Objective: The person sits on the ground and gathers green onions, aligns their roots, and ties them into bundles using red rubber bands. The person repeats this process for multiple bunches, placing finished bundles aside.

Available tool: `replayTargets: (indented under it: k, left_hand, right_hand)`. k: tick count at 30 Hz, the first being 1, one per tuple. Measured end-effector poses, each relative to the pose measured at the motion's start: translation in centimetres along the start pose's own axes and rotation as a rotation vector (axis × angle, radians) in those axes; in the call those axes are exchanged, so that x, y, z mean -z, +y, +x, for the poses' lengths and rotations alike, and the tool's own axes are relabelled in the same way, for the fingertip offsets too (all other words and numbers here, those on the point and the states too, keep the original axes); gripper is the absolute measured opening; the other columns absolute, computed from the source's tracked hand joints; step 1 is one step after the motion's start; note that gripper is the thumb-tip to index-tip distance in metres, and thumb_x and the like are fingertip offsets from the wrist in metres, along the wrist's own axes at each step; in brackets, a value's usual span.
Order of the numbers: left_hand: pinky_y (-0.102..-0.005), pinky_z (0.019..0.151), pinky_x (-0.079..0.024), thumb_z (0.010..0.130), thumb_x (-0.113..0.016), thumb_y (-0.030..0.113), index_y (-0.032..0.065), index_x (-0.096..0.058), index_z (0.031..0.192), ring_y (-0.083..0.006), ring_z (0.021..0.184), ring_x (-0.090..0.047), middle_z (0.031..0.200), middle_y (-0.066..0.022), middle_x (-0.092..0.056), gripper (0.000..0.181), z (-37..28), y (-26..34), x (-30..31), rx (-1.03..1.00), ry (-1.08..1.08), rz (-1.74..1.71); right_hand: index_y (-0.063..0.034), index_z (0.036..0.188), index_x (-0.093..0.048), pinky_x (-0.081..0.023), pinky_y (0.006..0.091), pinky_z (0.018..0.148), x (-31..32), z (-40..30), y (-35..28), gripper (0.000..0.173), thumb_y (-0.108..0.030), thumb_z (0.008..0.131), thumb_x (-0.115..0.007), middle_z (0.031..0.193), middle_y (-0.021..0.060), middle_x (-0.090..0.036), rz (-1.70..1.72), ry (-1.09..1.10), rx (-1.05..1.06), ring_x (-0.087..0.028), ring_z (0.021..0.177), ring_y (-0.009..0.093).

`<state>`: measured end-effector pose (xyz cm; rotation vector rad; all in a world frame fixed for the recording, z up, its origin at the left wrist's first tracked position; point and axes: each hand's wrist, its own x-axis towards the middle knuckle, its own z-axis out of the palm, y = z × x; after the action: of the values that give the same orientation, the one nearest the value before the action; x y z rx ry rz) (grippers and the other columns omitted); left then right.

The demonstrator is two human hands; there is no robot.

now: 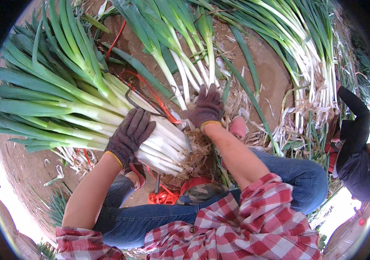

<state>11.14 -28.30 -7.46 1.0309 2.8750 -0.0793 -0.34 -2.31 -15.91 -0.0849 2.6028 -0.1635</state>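
Observation:
A thick bunch of long green onions lies across a metal rod frame, leaves to the left and matted roots to the right. My left hand, in a dark knit glove with a yellow cuff, rests on the white stalks. Its fingers lie together; a grip is not clear. My right hand, gloved alike, reaches past the root end and touches the lower ends of several loose onions on the soil. Whether it grips them is hidden. Red plastic strapping runs behind the bunch.
A long pile of onions lies at the upper right. Peeled skins and leaf scraps litter the soil. A coil of red strapping sits near my legs. Another person in dark clothing is at the far right.

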Motion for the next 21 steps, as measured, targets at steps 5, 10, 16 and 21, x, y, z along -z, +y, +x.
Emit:
replayTargets:
  k: [5,10,16,21]
  left_hand:
    - [-0.0545,0.121,-0.027,0.078,-0.053,0.028,0.0055,-0.047,0.140,-0.0396,0.140,-0.039,0.147,-0.0215,-0.043,0.067,-0.2,0.1,0.3,0.026,-0.022,-0.033]
    - [-0.0542,0.121,-0.028,0.081,-0.052,0.025,0.0061,-0.046,0.141,-0.0394,0.140,-0.038,0.146,-0.0206,-0.043,0.063,0.2,0.1,1.1,0.047,-0.041,-0.135]
    - [-0.0542,0.120,-0.029,0.081,-0.051,0.026,0.0062,-0.046,0.141,-0.0387,0.139,-0.039,0.147,-0.0206,-0.043,0.063,0.4,-0.2,0.6,0.006,-0.017,-0.073]
    - [-0.0536,0.120,-0.029,0.082,-0.050,0.028,0.0063,-0.047,0.140,-0.0382,0.139,-0.039,0.148,-0.0199,-0.043,0.062,-0.2,0.0,0.9,0.043,-0.045,-0.112]
  right_hand:
    - [-0.0164,0.159,-0.021,-0.020,0.0639,0.115,-1.7,0.6,-1.0,0.108,-0.064,0.074,-0.069,0.165,0.0209,-0.006,-0.047,0.089,0.032,-0.014,0.149,0.047]
    - [-0.0272,0.151,-0.038,-0.029,0.0645,0.108,-3.4,3.3,1.5,0.063,-0.029,0.089,-0.052,0.159,0.0115,-0.026,-0.134,0.277,0.257,-0.031,0.138,0.045]
    - [-0.0351,0.152,-0.038,-0.034,0.0571,0.112,0.6,12.1,7.1,0.051,-0.027,0.102,-0.035,0.160,0.0112,-0.036,-0.425,0.397,0.278,-0.040,0.139,0.044]
    - [-0.0166,0.130,-0.062,-0.046,0.0546,0.093,8.5,13.9,6.3,0.041,-0.024,0.090,-0.058,0.131,0.0199,-0.059,-0.365,0.734,0.432,-0.056,0.116,0.041]
